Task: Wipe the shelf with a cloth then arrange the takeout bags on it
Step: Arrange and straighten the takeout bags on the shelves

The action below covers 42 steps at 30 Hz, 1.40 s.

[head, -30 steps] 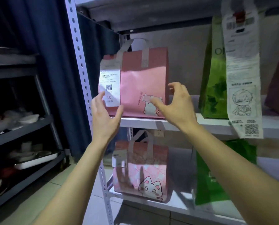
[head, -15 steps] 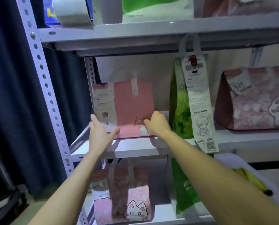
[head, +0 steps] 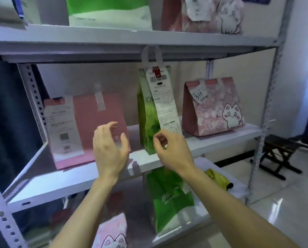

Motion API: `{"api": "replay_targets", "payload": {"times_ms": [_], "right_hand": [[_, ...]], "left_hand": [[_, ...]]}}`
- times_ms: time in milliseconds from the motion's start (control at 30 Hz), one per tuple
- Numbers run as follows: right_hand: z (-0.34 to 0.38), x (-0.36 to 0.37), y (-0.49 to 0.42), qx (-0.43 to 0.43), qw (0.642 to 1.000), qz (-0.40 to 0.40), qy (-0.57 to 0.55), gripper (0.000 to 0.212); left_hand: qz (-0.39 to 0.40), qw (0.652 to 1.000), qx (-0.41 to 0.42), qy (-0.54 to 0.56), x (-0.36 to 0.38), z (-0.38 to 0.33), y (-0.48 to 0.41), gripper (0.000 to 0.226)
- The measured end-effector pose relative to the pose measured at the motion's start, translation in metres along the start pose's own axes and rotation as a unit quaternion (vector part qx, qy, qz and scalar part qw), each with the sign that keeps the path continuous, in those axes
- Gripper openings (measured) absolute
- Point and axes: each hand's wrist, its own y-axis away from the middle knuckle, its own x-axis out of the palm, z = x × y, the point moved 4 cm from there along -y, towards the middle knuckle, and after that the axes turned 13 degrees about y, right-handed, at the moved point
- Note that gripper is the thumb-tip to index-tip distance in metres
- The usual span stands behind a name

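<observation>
A plain pink takeout bag (head: 95,122) with a white receipt stands on the left of the grey middle shelf (head: 74,179). A tall green bag (head: 147,126) with a long hanging receipt (head: 164,101) stands mid-shelf, and a pink cat-print bag (head: 212,108) stands to the right. My left hand (head: 110,149) hovers in front of the plain pink bag's lower right corner, fingers loosely curled and holding nothing. My right hand (head: 172,151) is at the green bag's base, just below the receipt's end, fingers curled with nothing visibly held.
The shelf above holds a green-and-white bag (head: 110,11) and another cat-print bag (head: 212,13). Below stand a green bag (head: 169,199), a cat-print bag (head: 112,233) and a yellow cloth (head: 219,179). A dark folding stool (head: 278,154) stands on the floor at right.
Both hands have let go of the plain pink bag, which now stands on the shelf, and moved right toward the green bag. The view has swung right and up.
</observation>
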Motion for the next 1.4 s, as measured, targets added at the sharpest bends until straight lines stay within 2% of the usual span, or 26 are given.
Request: {"api": "replay_targets", "payload": {"times_ms": [67, 133, 200, 300, 400, 533, 633, 833, 933, 1000, 1100, 1167, 1267, 1400], "right_hand": [[-0.03, -0.016, 0.002, 0.03, 0.999, -0.019, 0.006, 0.01], [-0.061, -0.03, 0.006, 0.062, 0.997, -0.031, 0.027, 0.011], [-0.092, -0.043, 0.01, 0.09, 0.994, -0.037, 0.046, 0.012], [-0.133, -0.057, 0.014, 0.123, 0.99, -0.034, 0.055, 0.01], [-0.164, -0.064, 0.007, 0.129, 0.989, -0.035, 0.068, 0.007], [-0.198, -0.062, -0.015, 0.142, 0.987, -0.03, 0.075, 0.008], [-0.213, -0.056, -0.025, 0.139, 0.987, -0.021, 0.079, 0.014], [-0.193, -0.042, -0.041, 0.065, 0.996, -0.022, 0.048, 0.01], [-0.188, -0.043, -0.053, 0.041, 0.997, -0.054, 0.03, 0.01], [-0.184, -0.037, -0.059, -0.008, 0.997, -0.058, 0.051, 0.012], [-0.164, -0.007, -0.068, -0.102, 0.992, 0.034, 0.062, 0.028], [-0.151, 0.01, -0.072, -0.097, 0.992, 0.077, 0.039, 0.027], [-0.143, 0.026, -0.077, -0.064, 0.995, 0.072, -0.003, 0.024], [-0.14, 0.04, -0.088, -0.057, 0.997, 0.061, 0.0, 0.042]], "left_hand": [[0.033, 0.998, 0.015, 0.046, 0.035, -0.02, 0.005, 0.031], [0.05, 0.996, 0.025, 0.066, 0.068, -0.035, 0.012, 0.036], [0.049, 0.997, 0.009, 0.06, 0.095, -0.042, 0.017, 0.052], [0.049, 0.996, -0.059, 0.047, 0.122, -0.037, 0.03, 0.074], [0.064, 0.994, -0.085, 0.033, 0.138, -0.025, 0.045, 0.082], [0.072, 0.995, -0.061, -0.03, 0.147, -0.018, 0.044, 0.069], [0.107, 0.991, -0.061, -0.055, 0.15, -0.016, 0.046, 0.067], [0.055, 0.987, -0.149, -0.015, 0.141, -0.017, 0.046, 0.075], [0.067, 0.979, -0.19, -0.041, 0.141, -0.013, 0.043, 0.072], [0.124, 0.968, -0.197, -0.088, 0.146, -0.011, 0.041, 0.057], [0.188, 0.945, -0.217, -0.156, 0.152, -0.008, 0.04, 0.022], [0.189, 0.935, -0.259, -0.149, 0.15, -0.009, 0.041, 0.013], [0.184, 0.936, -0.251, -0.163, 0.148, -0.007, 0.041, 0.01], [0.175, 0.939, -0.224, -0.193, 0.152, -0.008, 0.041, 0.018]]}}
